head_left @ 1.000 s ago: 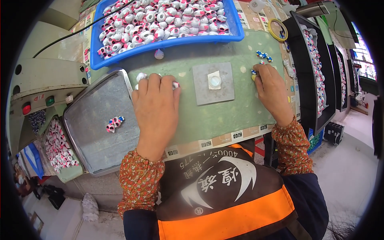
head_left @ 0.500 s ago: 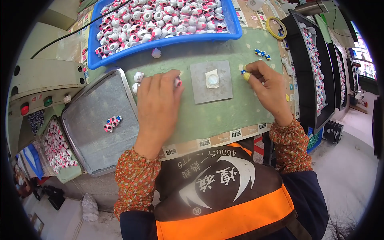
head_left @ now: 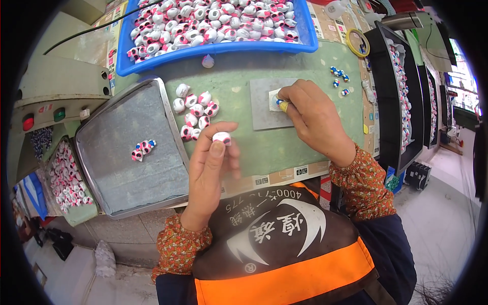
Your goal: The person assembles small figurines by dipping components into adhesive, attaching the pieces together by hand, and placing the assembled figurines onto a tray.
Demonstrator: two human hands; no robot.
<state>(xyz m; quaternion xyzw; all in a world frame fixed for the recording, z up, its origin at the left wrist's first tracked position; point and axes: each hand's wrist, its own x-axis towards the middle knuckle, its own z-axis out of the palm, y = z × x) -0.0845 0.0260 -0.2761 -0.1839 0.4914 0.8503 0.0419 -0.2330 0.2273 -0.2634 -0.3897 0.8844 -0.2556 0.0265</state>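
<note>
My left hand [head_left: 212, 160] pinches a small white and pink toy head [head_left: 222, 137] between thumb and fingertips, raised above the front of the green mat. Just beyond it lies a loose group of several similar toy heads [head_left: 191, 101]. My right hand [head_left: 312, 114] is over a square grey plate [head_left: 262, 113]. Its fingertips, one with a yellow cover, close on a small blue and white toy piece [head_left: 279, 101]. This piece is at the pale patch [head_left: 273, 95] in the plate's middle; my fingers hide most of both, so I cannot tell whether they touch.
A blue bin [head_left: 218, 49] full of toy heads stands at the back. On the left, a metal-rimmed tray [head_left: 170, 122] holds a few joined figures [head_left: 143, 150]. Several blue and white pieces [head_left: 339, 73] and a yellow ring [head_left: 358, 42] lie right. Black crates [head_left: 378, 71] stand beyond.
My left hand has drawn back toward me and turned up, with a toy head in its fingers; loose heads now show behind it. My right hand has moved left onto the plate with its blue piece.
</note>
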